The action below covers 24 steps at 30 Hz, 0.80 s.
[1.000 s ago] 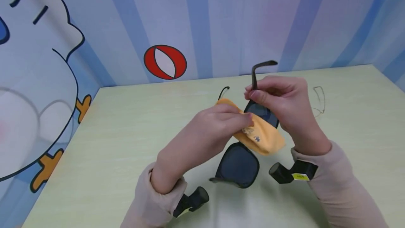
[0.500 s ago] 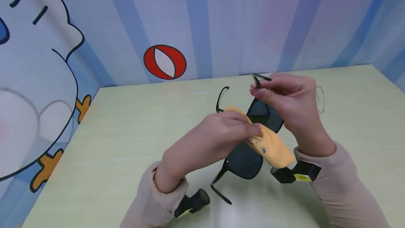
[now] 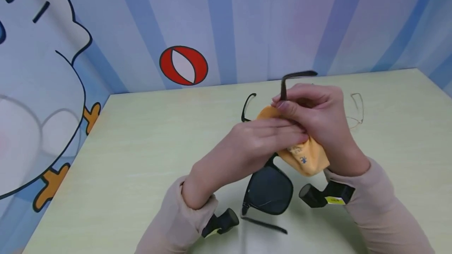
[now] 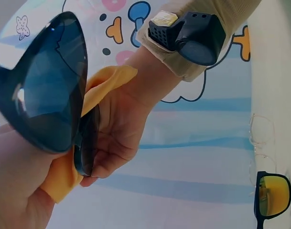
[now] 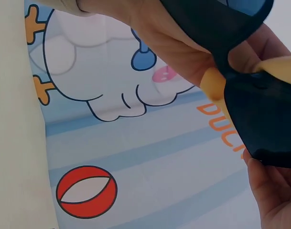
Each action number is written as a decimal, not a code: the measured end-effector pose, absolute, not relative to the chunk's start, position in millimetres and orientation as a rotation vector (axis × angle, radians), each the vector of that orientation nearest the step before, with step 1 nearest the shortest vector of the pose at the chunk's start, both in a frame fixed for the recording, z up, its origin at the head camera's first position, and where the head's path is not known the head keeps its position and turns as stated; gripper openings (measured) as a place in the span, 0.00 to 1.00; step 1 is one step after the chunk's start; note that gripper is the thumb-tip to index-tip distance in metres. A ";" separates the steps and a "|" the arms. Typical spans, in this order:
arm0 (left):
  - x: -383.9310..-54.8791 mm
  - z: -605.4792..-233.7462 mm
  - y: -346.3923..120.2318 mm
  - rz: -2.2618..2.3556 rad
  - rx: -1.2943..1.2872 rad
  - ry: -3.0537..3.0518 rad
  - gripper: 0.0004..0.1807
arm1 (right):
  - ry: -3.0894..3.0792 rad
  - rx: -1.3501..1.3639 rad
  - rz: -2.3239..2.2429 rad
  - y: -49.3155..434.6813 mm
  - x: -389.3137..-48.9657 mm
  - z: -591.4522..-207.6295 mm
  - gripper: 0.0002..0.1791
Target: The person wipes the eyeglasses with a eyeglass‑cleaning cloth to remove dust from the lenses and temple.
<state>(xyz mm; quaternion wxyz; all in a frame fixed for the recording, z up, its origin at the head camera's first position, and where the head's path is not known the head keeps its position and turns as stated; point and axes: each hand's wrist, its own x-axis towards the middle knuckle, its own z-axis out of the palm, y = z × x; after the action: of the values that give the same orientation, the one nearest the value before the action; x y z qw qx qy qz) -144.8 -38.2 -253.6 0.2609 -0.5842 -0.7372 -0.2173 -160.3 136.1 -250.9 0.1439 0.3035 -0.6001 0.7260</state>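
In the head view a pair of black sunglasses (image 3: 270,189) is held up on end above the table, one dark lens low and the other hidden behind the hands. My right hand (image 3: 318,117) pinches the frame near the upper hinge, a temple sticking up past its fingers. Folded over the upper lens is a yellow-orange cleaning cloth (image 3: 307,160), which my left hand (image 3: 261,140) holds against it. From the left wrist view, the near lens (image 4: 49,86) stands free while the cloth (image 4: 107,83) wraps the other one.
Thin wire-framed glasses (image 3: 361,109) lie on the table behind my right hand. Another black pair with yellow lenses (image 4: 274,195) rests on it too; only its temple (image 3: 244,109) shows in the head view. A striped blue wall (image 3: 247,22) borders the table.
The sunglasses have tipped to and fro in my right hand. My left hand has shifted slightly right with the cloth, now covering the upper lens close to my right fingers.
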 end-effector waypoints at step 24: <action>-132.6 -229.8 -80.0 -0.956 -1.884 -2.099 0.12 | -1.368 0.800 2.262 160.7 -171.6 -240.2 0.05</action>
<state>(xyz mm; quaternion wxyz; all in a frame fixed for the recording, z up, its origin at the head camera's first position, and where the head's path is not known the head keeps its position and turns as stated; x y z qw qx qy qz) -132.6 -80.0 -229.8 0.0818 -0.6306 -0.7024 -0.3199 -171.6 160.7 -240.2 0.1887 0.2846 -0.4863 0.8043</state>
